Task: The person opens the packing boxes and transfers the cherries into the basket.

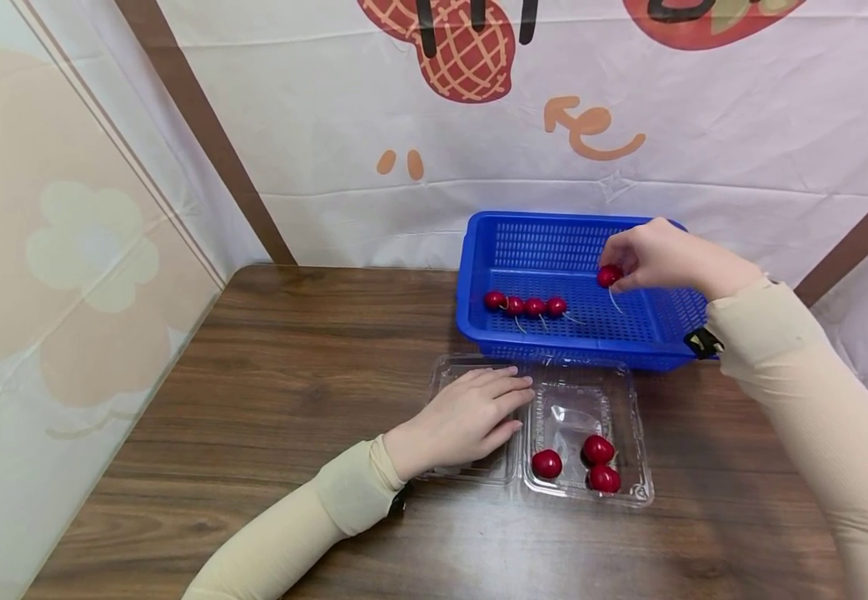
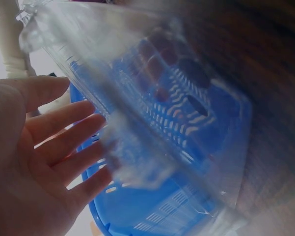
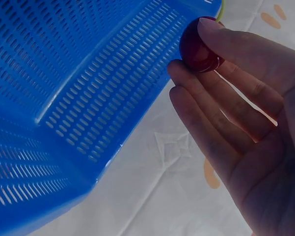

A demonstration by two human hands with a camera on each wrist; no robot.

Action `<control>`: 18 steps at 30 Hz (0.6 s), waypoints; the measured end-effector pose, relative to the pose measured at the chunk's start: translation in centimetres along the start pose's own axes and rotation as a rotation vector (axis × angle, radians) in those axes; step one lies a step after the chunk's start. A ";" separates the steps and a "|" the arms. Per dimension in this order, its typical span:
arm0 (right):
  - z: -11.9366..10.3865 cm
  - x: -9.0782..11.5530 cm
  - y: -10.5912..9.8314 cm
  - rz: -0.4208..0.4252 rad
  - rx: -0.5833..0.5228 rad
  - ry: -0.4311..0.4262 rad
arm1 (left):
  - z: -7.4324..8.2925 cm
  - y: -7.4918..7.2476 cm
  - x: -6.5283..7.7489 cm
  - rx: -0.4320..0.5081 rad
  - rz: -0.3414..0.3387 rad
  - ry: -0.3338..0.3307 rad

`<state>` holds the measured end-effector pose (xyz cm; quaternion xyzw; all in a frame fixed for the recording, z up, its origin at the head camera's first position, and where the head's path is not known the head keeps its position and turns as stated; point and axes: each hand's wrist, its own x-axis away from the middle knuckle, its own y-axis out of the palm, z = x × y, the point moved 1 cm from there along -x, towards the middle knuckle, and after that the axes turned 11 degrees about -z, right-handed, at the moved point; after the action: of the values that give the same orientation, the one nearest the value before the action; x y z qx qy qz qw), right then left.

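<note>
My right hand (image 1: 659, 254) pinches a red cherry (image 1: 610, 277) between thumb and fingertips over the right part of the blue basket (image 1: 471, 283); its thin stem hangs down. In the right wrist view the cherry (image 3: 199, 45) shows dark red under the thumb. A row of several cherries (image 1: 534, 307) lies in the basket's left half. With fingers extended, my left hand (image 1: 467, 417) rests on the left half of an opened clear plastic clamshell box (image 1: 638, 433). Three cherries (image 1: 546, 463) sit near the front of its right half.
The box lies on a brown wooden table (image 1: 291, 367), right in front of the basket. Behind the basket hangs a white printed cloth (image 1: 344, 108), and another pale cloth sheet (image 1: 44, 275) borders the table's left side.
</note>
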<state>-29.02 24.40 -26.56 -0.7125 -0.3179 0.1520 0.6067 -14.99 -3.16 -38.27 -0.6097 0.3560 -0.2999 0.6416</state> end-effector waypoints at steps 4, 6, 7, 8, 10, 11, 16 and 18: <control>0.2 -0.6 0.0 -0.015 -0.002 0.020 | 0.0 0.0 0.0 -0.001 -0.001 -0.001; 0.2 -0.9 0.0 -0.026 -0.002 0.028 | 0.0 0.0 0.0 0.000 0.001 -0.001; 0.2 -1.1 0.0 -0.033 -0.002 0.033 | 0.0 0.0 0.0 0.000 -0.001 -0.002; 0.3 -1.2 0.0 -0.039 -0.001 0.038 | 0.0 0.0 0.0 0.003 -0.001 -0.002; 0.4 -1.5 0.0 -0.050 0.000 0.043 | 0.0 -0.1 0.0 0.005 -0.004 -0.002; 0.5 -1.7 0.1 -0.056 0.001 0.046 | -0.1 -0.1 0.0 0.005 -0.005 -0.002; 1.1 -2.5 0.3 -0.072 0.003 0.065 | 0.0 -0.2 0.0 0.001 -0.013 -0.002; 1.3 -2.8 0.4 -0.081 -0.003 0.074 | 0.0 -0.2 0.0 0.001 -0.015 -0.001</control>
<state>-31.78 23.62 -27.70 -0.7052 -0.3239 0.1006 0.6227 -14.97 -3.22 -38.12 -0.6121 0.3512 -0.3044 0.6398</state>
